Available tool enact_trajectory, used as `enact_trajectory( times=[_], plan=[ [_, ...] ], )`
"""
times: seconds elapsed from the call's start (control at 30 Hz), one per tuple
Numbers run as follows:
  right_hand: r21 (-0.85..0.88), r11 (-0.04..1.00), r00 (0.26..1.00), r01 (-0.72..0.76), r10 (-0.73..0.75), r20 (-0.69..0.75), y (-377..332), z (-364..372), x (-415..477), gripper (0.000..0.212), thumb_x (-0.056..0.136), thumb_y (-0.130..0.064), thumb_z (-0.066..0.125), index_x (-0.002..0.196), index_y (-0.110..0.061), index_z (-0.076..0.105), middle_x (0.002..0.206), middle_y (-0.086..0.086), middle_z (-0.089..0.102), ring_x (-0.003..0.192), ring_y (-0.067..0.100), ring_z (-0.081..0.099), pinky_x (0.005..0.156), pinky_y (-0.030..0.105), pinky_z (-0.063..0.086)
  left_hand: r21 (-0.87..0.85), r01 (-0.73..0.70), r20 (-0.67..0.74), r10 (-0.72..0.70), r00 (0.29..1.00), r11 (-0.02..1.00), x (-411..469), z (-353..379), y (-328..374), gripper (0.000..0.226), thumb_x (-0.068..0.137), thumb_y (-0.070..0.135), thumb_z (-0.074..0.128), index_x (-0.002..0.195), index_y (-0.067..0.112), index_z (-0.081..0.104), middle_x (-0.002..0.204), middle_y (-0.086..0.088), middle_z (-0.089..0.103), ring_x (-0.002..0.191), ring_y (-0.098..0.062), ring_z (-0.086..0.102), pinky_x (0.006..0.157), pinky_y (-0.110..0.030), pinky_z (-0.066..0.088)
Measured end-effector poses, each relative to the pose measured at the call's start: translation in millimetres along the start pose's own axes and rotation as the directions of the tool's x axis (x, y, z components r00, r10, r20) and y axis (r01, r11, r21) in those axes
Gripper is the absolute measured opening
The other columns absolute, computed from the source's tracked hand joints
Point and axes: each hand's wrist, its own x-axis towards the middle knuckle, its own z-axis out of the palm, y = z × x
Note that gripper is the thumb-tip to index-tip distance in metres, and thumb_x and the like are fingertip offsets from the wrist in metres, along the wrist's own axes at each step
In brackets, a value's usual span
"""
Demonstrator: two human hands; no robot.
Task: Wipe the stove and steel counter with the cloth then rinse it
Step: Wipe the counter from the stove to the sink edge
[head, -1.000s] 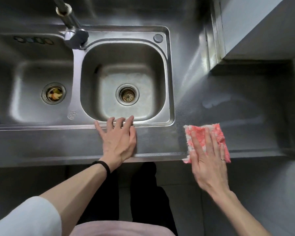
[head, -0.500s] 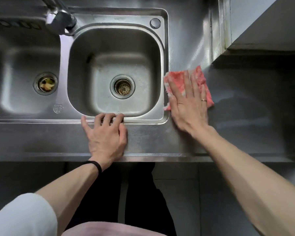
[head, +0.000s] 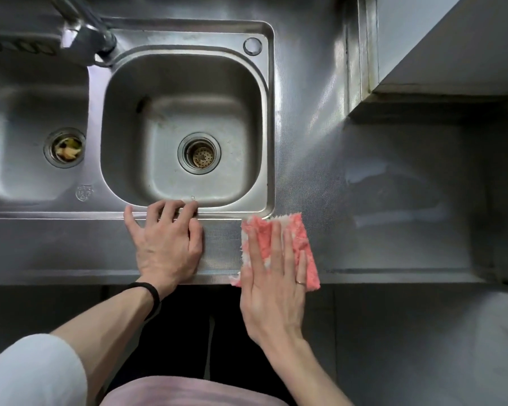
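A pink and white cloth (head: 301, 240) lies folded flat on the steel counter (head: 379, 200), at its front edge just right of the sink's front right corner. My right hand (head: 273, 285) presses flat on the cloth, fingers straight and pointing away from me. My left hand (head: 166, 241) rests palm down on the counter's front strip, its fingertips on the front rim of the right sink basin (head: 185, 127). No stove is in view.
A second basin (head: 27, 142) with food scraps in its drain lies to the left. The faucet (head: 82, 33) stands between the basins at the back. A grey cabinet block (head: 437, 45) overhangs the counter's back right. Wet streaks (head: 373, 174) shine on the counter.
My right hand slid the cloth from beside the basin's right rim back toward me to the counter's front edge. My left hand has stayed on the sink's front rim.
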Motion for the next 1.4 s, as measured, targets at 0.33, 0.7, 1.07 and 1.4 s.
enact_trajectory(
  times=[0.33, 0.7, 1.07, 1.4],
  plan=[
    [-0.008, 0.968, 0.968, -0.25, 0.25, 0.001, 138.0, -50.1, 13.9, 0.06, 0.109, -0.047, 0.02, 0.159, -0.053, -0.012, 0.176, 0.007, 0.007, 0.162, 0.029, 0.009, 0.13, 0.057, 0.011, -0.004, 0.015, 0.039, -0.015, 0.999, 1.0, -0.7, -5.3, 4.0, 0.04, 0.097, 0.037, 0.033, 0.119, 0.029, 0.066, 0.121, 0.001, 0.067, 0.122, -0.03, 0.053, 0.12, -0.07, 0.014],
    [0.063, 0.901, 0.901, -0.429, 0.432, -0.034, 87.3, -43.7, 26.6, 0.062, 0.106, -0.044, 0.019, 0.167, -0.032, 0.011, 0.176, 0.013, 0.005, 0.163, 0.033, 0.004, 0.13, 0.054, 0.003, -0.012, 0.013, 0.007, -0.013, 1.0, 1.0, 0.1, -0.5, 1.3, 0.039, 0.098, 0.038, 0.033, 0.118, 0.029, 0.065, 0.12, -0.001, 0.068, 0.121, -0.032, 0.054, 0.119, -0.069, 0.016],
    [0.053, 0.995, 0.992, -0.087, 0.082, 0.098, 69.4, -32.5, 7.6, 0.059, 0.11, -0.047, 0.023, 0.164, -0.05, -0.001, 0.177, -0.004, -0.006, 0.162, 0.014, -0.015, 0.13, 0.042, -0.01, -0.041, 0.022, 0.12, -0.017, 0.993, 0.999, 3.6, -15.1, 15.1, 0.045, 0.097, 0.04, 0.03, 0.127, 0.027, 0.062, 0.13, -0.005, 0.061, 0.129, -0.035, 0.05, 0.12, -0.074, 0.012],
    [-0.063, 0.877, 0.878, -0.477, 0.478, -0.001, 242.8, -92.0, 35.2, 0.064, 0.104, -0.05, 0.009, 0.165, -0.039, -0.005, 0.175, 0.017, -0.001, 0.163, 0.03, -0.002, 0.131, 0.046, -0.006, -0.024, -0.017, 0.139, 0.02, 0.99, 1.0, 9.4, 0.0, 78.8, 0.042, 0.098, 0.038, 0.027, 0.124, 0.033, 0.06, 0.115, 0.0, 0.072, 0.113, -0.03, 0.064, 0.118, -0.064, 0.023]
  ],
)
